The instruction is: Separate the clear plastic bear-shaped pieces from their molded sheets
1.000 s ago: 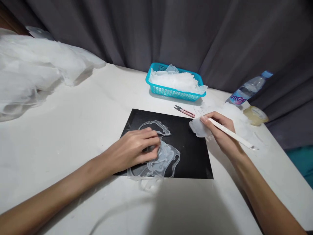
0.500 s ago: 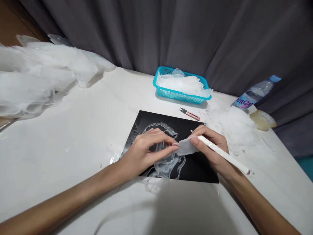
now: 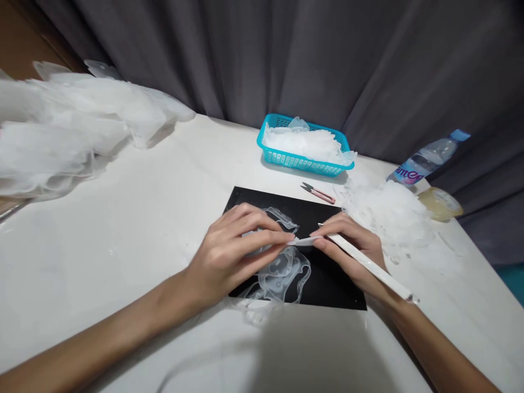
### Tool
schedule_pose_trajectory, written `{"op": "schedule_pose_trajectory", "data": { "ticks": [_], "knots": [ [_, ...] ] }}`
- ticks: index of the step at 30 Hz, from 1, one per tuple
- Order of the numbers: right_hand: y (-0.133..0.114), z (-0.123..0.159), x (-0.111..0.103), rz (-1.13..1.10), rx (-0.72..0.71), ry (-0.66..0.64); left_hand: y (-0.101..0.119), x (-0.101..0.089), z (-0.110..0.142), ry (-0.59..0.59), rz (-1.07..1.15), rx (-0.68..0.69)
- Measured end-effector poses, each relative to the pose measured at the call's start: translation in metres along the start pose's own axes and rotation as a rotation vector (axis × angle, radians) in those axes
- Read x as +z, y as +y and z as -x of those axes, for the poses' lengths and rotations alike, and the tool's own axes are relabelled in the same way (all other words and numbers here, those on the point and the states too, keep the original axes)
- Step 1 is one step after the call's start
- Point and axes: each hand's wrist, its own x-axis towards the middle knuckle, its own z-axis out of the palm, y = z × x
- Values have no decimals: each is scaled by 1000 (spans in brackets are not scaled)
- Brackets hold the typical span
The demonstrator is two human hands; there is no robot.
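Note:
Between my two hands a small translucent white plastic piece point(image 3: 305, 240) is held nearly edge-on to the view. My left hand point(image 3: 241, 248) pinches its left end between thumb and fingers. The thumb and fingertips of my right hand point(image 3: 347, 240) grip its right end. That same hand also carries a white pen-shaped craft knife point(image 3: 370, 263), its pointed tip facing up and left, its shaft lying back over the wrist. Below both hands lies a black mat point(image 3: 327, 278), with clear plastic scraps point(image 3: 278, 278) on it, partly covered by my left hand.
A turquoise basket point(image 3: 303, 161) of white plastic pieces stands at the back, with pink thread snips point(image 3: 318, 193) before it. At right are a heap of white scraps point(image 3: 397, 215), a water bottle point(image 3: 428, 159) and a yellowish tape roll point(image 3: 440, 203). White plastic sheets point(image 3: 82, 120) pile up at left.
The plastic piece has turned from showing its flat face to nearly edge-on. My left hand has rolled over and moved slightly left; my right hand keeps its hold and the knife.

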Motion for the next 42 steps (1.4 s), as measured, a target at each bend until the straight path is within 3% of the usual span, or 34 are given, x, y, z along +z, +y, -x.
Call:
{"op": "schedule_pose_trajectory", "data": {
  "ticks": [21, 34, 42],
  "knots": [
    [-9, -1, -2, 66, -190, 77, 6, -4, -8, -29, 307, -111],
    [-11, -1, -5, 175, -295, 128, 12, -1, -12, -36, 393, -156],
    [-11, 0, -4, 225, -351, 142, 17, -1, -12, -28, 337, -164]
  ]
}}
